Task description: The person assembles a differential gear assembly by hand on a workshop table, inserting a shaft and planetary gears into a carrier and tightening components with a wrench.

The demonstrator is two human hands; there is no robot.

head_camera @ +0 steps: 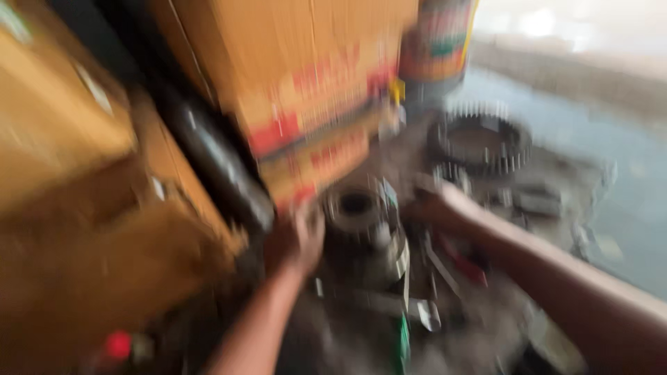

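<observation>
**Two hands flanking a metal hub on a cluttered bench**

Grip state could not be read through the motion blur: the left hand (297, 239) pressed against the left flank of a grey cylindrical metal hub (361, 222), and the right hand (436, 205) met its right side. The hub stood between them, bore upward, axis roughly vertical, about equally near both. Left of it stood stacked cardboard boxes (299, 90), contents hidden. Behind the right hand lay a toothed ring gear (481, 144), beside a labelled can (436, 42).
</observation>
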